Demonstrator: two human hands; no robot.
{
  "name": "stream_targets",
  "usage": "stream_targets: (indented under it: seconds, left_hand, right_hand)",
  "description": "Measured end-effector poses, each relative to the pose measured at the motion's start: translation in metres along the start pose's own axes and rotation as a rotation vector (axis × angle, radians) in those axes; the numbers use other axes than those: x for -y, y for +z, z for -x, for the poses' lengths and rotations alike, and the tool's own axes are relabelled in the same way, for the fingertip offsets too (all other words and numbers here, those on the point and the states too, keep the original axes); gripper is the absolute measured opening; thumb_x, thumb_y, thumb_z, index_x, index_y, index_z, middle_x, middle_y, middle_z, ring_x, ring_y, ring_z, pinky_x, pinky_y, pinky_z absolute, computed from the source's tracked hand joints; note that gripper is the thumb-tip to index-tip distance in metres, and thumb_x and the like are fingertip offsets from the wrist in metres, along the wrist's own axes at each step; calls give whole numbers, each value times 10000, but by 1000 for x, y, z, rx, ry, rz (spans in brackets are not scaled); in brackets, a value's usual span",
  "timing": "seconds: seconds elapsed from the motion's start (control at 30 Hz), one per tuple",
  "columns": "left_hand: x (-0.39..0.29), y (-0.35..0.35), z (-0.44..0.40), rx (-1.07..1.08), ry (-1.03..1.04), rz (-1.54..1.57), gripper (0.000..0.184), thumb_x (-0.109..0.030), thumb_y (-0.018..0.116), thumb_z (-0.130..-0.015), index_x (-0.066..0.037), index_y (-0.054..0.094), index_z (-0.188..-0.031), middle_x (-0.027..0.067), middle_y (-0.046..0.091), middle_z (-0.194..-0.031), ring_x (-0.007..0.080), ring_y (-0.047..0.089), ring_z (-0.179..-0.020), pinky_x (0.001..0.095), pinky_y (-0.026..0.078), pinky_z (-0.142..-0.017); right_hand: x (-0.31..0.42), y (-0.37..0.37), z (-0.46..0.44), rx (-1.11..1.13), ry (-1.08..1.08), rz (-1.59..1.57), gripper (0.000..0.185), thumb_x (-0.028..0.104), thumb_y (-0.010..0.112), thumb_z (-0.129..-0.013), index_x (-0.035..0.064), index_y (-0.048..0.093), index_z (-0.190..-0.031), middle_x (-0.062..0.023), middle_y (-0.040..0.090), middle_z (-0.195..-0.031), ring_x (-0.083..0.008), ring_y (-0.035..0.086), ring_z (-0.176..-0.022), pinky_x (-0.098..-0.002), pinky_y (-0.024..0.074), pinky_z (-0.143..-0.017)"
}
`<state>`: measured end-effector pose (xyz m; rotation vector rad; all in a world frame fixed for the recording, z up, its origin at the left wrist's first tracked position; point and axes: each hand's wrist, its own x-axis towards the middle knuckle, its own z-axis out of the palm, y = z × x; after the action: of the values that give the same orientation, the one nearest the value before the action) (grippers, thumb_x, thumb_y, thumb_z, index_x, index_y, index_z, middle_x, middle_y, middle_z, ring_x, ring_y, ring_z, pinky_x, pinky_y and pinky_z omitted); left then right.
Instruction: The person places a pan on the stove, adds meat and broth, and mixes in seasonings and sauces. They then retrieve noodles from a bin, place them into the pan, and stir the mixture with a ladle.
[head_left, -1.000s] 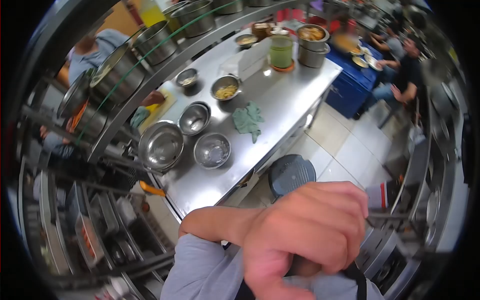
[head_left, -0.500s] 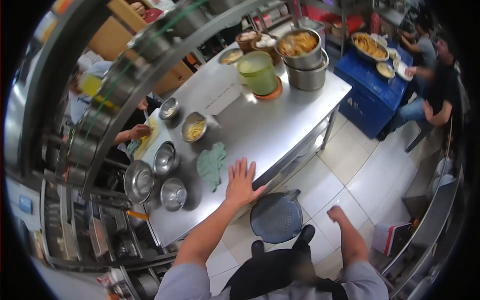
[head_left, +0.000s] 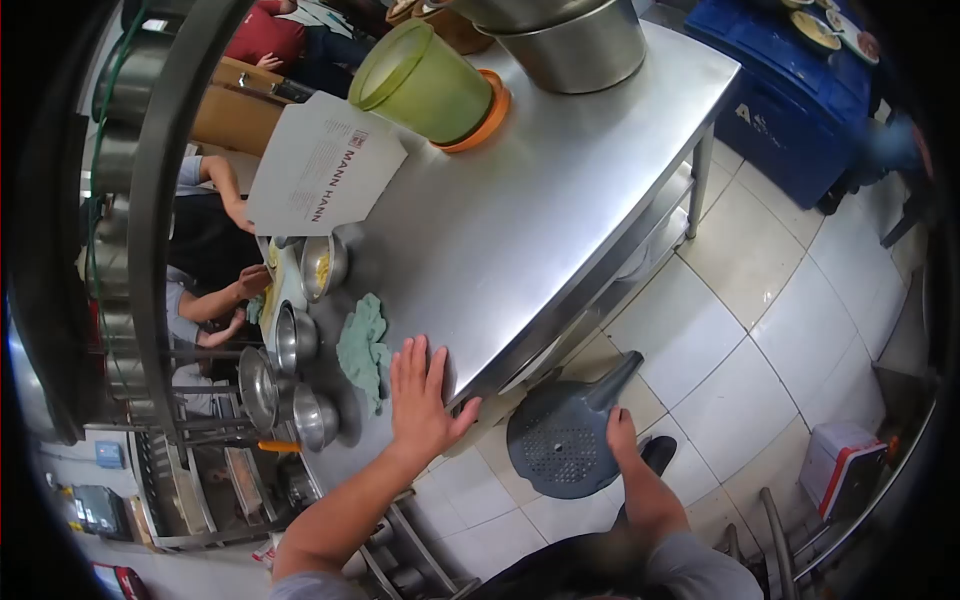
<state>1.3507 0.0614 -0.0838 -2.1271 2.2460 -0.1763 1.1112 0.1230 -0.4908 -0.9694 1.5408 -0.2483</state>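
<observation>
My left hand (head_left: 425, 405) lies palm down with spread fingers at the front edge of the steel table (head_left: 500, 230), holding nothing. Beside its fingertips is a crumpled green cloth (head_left: 363, 345). My right hand (head_left: 621, 430) is closed at the rim of a round grey perforated object (head_left: 560, 445) with a handle-like projection, low over the tiled floor. Its fingertips are hidden, so their grip cannot be made out. Left of the cloth sit steel bowls (head_left: 315, 418), one holding yellow pieces (head_left: 322, 268).
A green tub (head_left: 425, 85) in an orange dish, a steel pot (head_left: 575, 45) and a white box (head_left: 325, 170) stand on the table. Other people's hands (head_left: 252, 282) work beyond its left side. A blue chest (head_left: 790, 90) is at upper right, a red-white box (head_left: 842, 468) at lower right.
The view has tilted down and turned. My right hand has moved in to the grey object's rim. My left hand, close to the camera earlier, has reached the table edge and stays spread.
</observation>
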Motion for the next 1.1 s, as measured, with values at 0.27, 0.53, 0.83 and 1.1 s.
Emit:
stream_targets:
  seconds: [0.27, 0.53, 0.83, 1.1]
  left_hand:
    - [3, -4, -7, 40, 19, 13, 984, -304, 833, -701, 0, 342, -1497, 305, 292, -1570, 499, 286, -1456, 615, 220, -1186]
    - [3, 10, -6, 49, 66, 40, 932, -266, 764, -782, 9, 294, -1538, 300, 246, -1604, 490, 255, -1479, 565, 209, -1204]
    - [7, 18, -3, 78, 67, 64, 899, -309, 722, -858, 31, 253, -1546, 309, 215, -1612, 479, 236, -1492, 552, 192, -1208]
    - [9, 21, -3, 103, 67, 19, 929, -384, 696, -890, 52, 210, -1551, 312, 204, -1612, 481, 226, -1492, 552, 179, -1208]
  right_hand:
    - [-102, 30, 35, 398, -80, 456, 474, 344, 405, -1009, 13, 626, -1266, -283, 664, -1183, -482, 610, -1134, -512, 442, -1058]
    - [-26, 39, -112, 141, 45, -122, 402, 367, 566, -902, -13, 696, -922, -191, 678, -733, -328, 675, -708, -435, 512, -664]
    - [102, 85, -161, 291, 270, -910, 465, 306, 549, -970, 37, 568, -1349, -127, 510, -1408, -271, 515, -1242, -403, 516, -950]
    - [51, 208, -162, 339, -38, -938, 573, 418, 578, -955, 46, 512, -1387, -132, 542, -1316, -274, 567, -1135, -382, 514, -906]
